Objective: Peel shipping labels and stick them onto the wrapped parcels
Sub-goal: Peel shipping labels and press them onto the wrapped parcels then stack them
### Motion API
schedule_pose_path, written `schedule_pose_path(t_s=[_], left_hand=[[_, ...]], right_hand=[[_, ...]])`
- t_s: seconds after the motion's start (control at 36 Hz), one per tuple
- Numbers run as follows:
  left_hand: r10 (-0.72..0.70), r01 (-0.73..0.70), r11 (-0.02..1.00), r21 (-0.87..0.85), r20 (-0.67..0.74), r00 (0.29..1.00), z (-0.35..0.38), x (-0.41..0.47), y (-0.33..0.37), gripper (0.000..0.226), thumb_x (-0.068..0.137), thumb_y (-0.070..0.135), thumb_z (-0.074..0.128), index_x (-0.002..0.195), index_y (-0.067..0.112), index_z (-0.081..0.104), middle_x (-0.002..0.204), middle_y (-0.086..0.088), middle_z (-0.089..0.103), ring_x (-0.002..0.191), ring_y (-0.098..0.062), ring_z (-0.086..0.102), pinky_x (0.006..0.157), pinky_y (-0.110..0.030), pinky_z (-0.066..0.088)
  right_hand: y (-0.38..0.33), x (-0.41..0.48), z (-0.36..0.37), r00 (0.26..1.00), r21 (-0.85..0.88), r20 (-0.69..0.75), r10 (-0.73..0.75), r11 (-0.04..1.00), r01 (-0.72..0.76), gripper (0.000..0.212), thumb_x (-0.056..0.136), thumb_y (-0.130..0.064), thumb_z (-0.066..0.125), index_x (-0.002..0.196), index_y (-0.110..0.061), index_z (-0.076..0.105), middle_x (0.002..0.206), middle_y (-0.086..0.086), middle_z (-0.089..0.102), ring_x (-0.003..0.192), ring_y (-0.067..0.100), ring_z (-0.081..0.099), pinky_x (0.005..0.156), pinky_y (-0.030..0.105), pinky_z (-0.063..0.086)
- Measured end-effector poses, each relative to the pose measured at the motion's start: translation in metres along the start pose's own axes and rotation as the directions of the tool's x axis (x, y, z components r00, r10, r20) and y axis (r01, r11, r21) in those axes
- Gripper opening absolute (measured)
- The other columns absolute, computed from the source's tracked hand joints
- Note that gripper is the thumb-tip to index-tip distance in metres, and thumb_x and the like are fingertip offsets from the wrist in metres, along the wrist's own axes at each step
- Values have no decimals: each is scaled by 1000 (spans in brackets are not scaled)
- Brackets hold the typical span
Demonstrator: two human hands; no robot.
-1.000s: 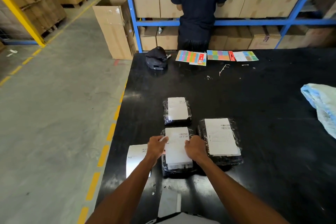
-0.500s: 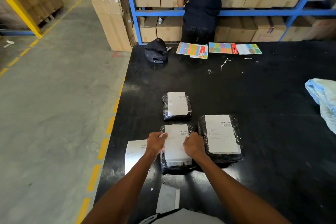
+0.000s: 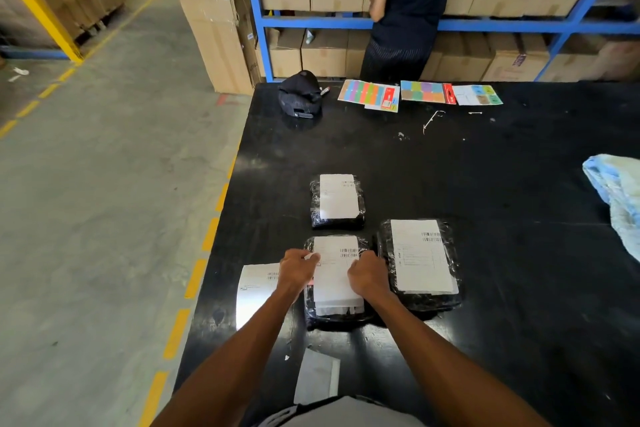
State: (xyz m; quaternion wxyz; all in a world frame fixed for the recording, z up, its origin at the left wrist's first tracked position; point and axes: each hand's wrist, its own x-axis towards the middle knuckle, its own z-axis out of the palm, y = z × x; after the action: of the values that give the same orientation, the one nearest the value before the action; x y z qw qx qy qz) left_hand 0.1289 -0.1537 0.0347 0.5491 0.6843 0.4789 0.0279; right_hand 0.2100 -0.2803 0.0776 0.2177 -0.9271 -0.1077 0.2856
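Three black film-wrapped parcels lie on the black table (image 3: 485, 184). On the nearest parcel (image 3: 332, 321) lies a white shipping label (image 3: 334, 276). My left hand (image 3: 296, 270) pinches that label's left edge, fingers curled. At the label's right edge is my right hand (image 3: 369, 274), also with curled fingers; its fingertips are hidden. A far parcel (image 3: 316, 208) and a larger right parcel (image 3: 385, 253) each carry a flat label. Left of my hand lies another label sheet (image 3: 256, 288).
A white backing paper (image 3: 317, 378) lies near the table's front edge. At the far edge are a black cap (image 3: 299, 94) and coloured sticker sheets (image 3: 369, 94). A blue plastic bag (image 3: 616, 191) lies at right. A person (image 3: 405, 10) stands at the blue box shelves.
Both hands stay at the label's two edges on the nearest parcel, with hardly any shift. The camera has tilted slightly downward.
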Motion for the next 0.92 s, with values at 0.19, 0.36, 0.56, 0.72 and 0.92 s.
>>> schedule_pose_path(t_s=[0.19, 0.36, 0.56, 0.72, 0.92], left_hand=[[-32, 32, 999, -6, 18, 999, -4, 1, 5, 21, 92, 18, 68, 85, -1, 74, 67, -5, 67, 57, -12, 63, 60, -27, 60], [-53, 53, 998, -14, 27, 998, -7, 2, 3, 25, 87, 16, 71, 79, -7, 72, 54, -3, 59, 55, -16, 61, 65, -38, 63], [-45, 45, 999, -6, 50, 998, -9, 3, 2, 30, 85, 17, 70, 82, -13, 69, 62, -13, 59, 60, -19, 59, 66, -47, 63], [-99, 121, 984, -129, 164, 981, -20, -8, 11, 24, 95, 16, 67, 97, -7, 70, 74, -11, 66, 64, -16, 67, 45, -25, 57], [-114, 163, 984, -79, 429, 896, -46, -25, -17, 37, 96, 24, 67, 116, -7, 63, 103, -26, 71, 83, -32, 77, 65, -39, 63]], right_hand=[[-8, 0, -8, 995, -186, 85, -55, 980, 70, 28, 95, -10, 52, 117, 2, 65, 121, 19, 70, 112, 35, 67, 87, 36, 55], [-14, -3, 0, 980, -388, 65, -188, 900, 198, 30, 97, -20, 55, 118, -3, 68, 123, 15, 69, 111, 30, 68, 86, 34, 56], [-11, -6, 13, 906, -531, -36, -421, 777, 339, 75, 103, -43, 48, 158, -3, 18, 163, 21, 22, 148, 39, 27, 117, 49, 33], [8, 5, 34, 839, -418, 294, -458, 728, 544, 63, 109, -45, 22, 163, -19, 3, 171, 4, -9, 157, 28, -9, 125, 54, -4], [32, 13, 41, 813, -443, 263, -519, 684, 579, 63, 108, -49, 18, 162, -28, -7, 168, -5, -19, 156, 21, -15, 125, 56, -6]])
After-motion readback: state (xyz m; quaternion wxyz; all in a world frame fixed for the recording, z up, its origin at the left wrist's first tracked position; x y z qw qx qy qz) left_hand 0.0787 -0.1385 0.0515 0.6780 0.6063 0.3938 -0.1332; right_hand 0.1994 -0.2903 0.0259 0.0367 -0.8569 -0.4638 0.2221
